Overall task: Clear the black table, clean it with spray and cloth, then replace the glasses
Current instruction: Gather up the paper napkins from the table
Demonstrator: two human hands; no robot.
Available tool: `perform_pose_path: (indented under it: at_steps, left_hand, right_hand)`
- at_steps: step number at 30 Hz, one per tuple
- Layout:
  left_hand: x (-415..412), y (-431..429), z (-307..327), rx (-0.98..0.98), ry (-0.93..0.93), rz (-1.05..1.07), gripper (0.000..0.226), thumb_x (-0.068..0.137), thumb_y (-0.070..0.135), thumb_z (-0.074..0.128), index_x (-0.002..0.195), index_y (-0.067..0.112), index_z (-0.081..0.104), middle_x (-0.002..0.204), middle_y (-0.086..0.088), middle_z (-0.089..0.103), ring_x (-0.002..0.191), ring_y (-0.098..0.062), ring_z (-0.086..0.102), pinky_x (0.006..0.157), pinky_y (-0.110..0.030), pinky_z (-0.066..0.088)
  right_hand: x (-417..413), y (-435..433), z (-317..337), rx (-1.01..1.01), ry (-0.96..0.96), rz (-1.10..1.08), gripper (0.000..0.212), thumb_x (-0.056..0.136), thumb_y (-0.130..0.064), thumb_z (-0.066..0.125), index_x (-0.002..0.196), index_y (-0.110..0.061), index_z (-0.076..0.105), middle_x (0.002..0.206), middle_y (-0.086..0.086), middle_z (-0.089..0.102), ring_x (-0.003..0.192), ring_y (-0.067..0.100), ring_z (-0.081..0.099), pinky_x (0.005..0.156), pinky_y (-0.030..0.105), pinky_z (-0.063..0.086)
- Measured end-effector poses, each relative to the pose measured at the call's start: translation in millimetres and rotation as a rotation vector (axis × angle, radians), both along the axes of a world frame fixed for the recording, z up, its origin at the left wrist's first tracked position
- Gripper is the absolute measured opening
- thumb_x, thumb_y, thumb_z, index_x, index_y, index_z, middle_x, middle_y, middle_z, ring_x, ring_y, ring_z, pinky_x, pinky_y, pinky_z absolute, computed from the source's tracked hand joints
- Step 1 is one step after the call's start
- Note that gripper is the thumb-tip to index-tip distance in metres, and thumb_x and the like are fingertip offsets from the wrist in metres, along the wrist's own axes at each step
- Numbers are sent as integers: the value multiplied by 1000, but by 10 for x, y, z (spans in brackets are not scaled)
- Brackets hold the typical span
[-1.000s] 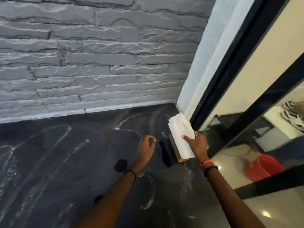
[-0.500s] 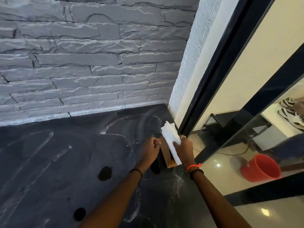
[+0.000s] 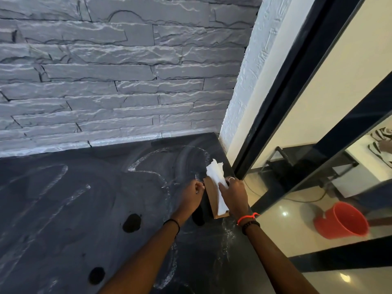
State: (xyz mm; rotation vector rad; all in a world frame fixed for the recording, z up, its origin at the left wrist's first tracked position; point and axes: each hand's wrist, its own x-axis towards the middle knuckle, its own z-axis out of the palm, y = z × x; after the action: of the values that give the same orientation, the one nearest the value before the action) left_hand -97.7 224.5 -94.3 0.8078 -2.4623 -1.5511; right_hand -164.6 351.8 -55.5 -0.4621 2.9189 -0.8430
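Smears and dark wet spots are seen across the black tabletop (image 3: 63, 209). Left hand (image 3: 192, 195) is curled shut against the brown holder (image 3: 213, 197) — its grip cannot be told — while white napkins (image 3: 216, 172) are clamped by the right hand (image 3: 234, 195) at the right edge.

No legible text or labels anywhere.

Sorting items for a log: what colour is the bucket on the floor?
Red-orange; the bucket shows clearly at the right of the head view.
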Motion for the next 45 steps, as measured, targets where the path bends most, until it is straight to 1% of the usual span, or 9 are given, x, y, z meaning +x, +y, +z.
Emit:
perform_pose_path:
  at_steps: [9, 13, 16, 21, 27, 33, 38, 41, 45]
  left_hand:
    - [-69, 76, 44, 46, -9, -16, 17, 96, 17, 52, 108, 6, 59, 95, 1, 60, 88, -11, 56, 65, -8, 38]
    - [-100, 122, 30, 78, -41, -22, 17, 96, 21, 51, 107, 10, 59, 95, 0, 62, 90, -15, 59, 74, -24, 45]
    - [-142, 165, 11, 85, -78, -26, 21, 97, 18, 48, 108, 8, 62, 99, -3, 65, 93, -20, 61, 81, -34, 48]
    - [-144, 237, 24, 146, -131, -36, 30, 98, 10, 38, 107, 2, 66, 106, -14, 68, 97, -28, 63, 86, -42, 48]
    - [-93, 324, 59, 283, -135, -7, 28, 94, 16, 43, 89, 31, 66, 105, -7, 70, 100, -25, 65, 96, -46, 49]
    - [-42, 376, 145, 322, -104, 38, 33, 96, 10, 45, 125, 7, 60, 116, -13, 66, 101, -24, 61, 97, -40, 48]
    - [127, 292, 259, 330, -67, 71, 35, 97, 7, 44, 130, 6, 56, 96, 6, 61, 86, -9, 55, 85, -26, 46]
    - [312, 143, 339, 347, -28, 117, 38, 97, 8, 43, 134, 9, 52, 110, -1, 63, 93, -11, 57, 74, -12, 43]
    - [653, -145, 464, 321, 24, 254, 33, 96, 4, 45, 126, 0, 57, 91, 6, 59, 89, -13, 56, 78, -17, 46]
  right_hand:
    - [-120, 8, 32, -47, -75, 33, 15, 85, -11, 57, 77, 0, 60, 67, 6, 56, 63, 23, 50, 47, 18, 27]
    - [-110, 37, 20, -66, -81, 56, 21, 85, -20, 61, 80, 0, 62, 73, 8, 63, 67, 22, 54, 58, 30, 39]
    - [-93, 80, 59, -233, -66, -52, 30, 89, -31, 58, 74, -5, 61, 69, -1, 58, 66, 14, 52, 58, 24, 34]
    - [-193, 175, -66, -393, -378, -249, 48, 95, -43, 44, 76, -2, 62, 75, 7, 60, 73, 22, 55, 69, 29, 37]
    - [-174, 261, -365, -442, -563, -169, 38, 87, -41, 50, 60, -15, 60, 63, 7, 54, 61, 19, 46, 62, 34, 34]
    - [-61, 255, -329, -516, -575, -136, 36, 93, -36, 49, 76, -8, 65, 75, 16, 63, 68, 20, 53, 63, 34, 39]
    - [82, 113, -175, -534, -536, -107, 36, 94, -32, 49, 85, -1, 65, 84, 20, 66, 72, 22, 58, 66, 34, 44]
    - [225, -90, -60, -570, -539, -93, 40, 93, -29, 51, 79, 8, 59, 70, 17, 59, 67, 22, 51, 63, 35, 40]
    - [558, -466, 115, -627, -621, -20, 30, 93, -20, 53, 65, -11, 58, 63, 0, 56, 60, 12, 48, 59, 26, 38]
